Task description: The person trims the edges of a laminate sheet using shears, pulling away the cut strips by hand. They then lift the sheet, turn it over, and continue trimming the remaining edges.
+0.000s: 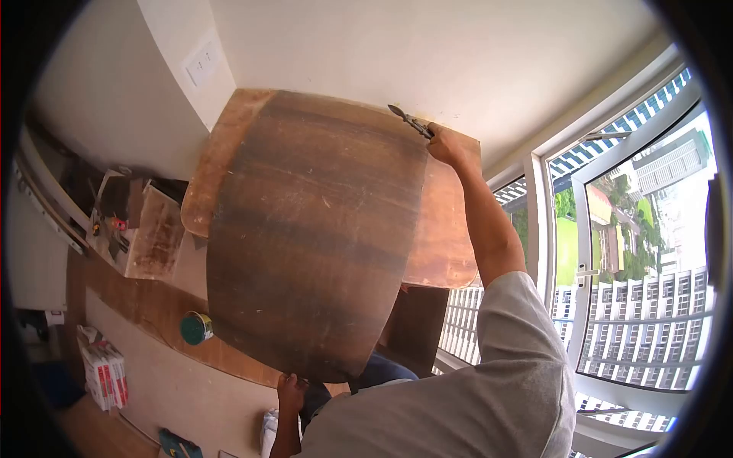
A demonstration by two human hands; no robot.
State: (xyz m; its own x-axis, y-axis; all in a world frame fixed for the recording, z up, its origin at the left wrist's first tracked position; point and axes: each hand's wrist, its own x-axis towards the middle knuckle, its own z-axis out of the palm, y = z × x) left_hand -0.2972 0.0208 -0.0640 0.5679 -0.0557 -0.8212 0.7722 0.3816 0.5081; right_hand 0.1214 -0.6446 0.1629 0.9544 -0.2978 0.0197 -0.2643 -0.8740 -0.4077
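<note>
A large dark brown wooden panel (321, 229) lies on top of a lighter brown wooden tabletop (447, 248), its near edge reaching my body. My right hand (447, 145) is stretched out to the far right side, closed round a dark metal hand tool (408, 120) with a pointed, leaf-shaped end. That tip is close to the wall, over the far edge of the panel. My left hand (290, 393) is down at the panel's near left corner, its fingers closed at the edge.
A wall (427, 53) runs along the far side, with a switch plate (201, 64) at left. On the left stand an open box (153, 237) with tools and a green-topped tin (196, 328). Red-and-white packs (105, 374) lie lower left. An open window (584, 267) is at right.
</note>
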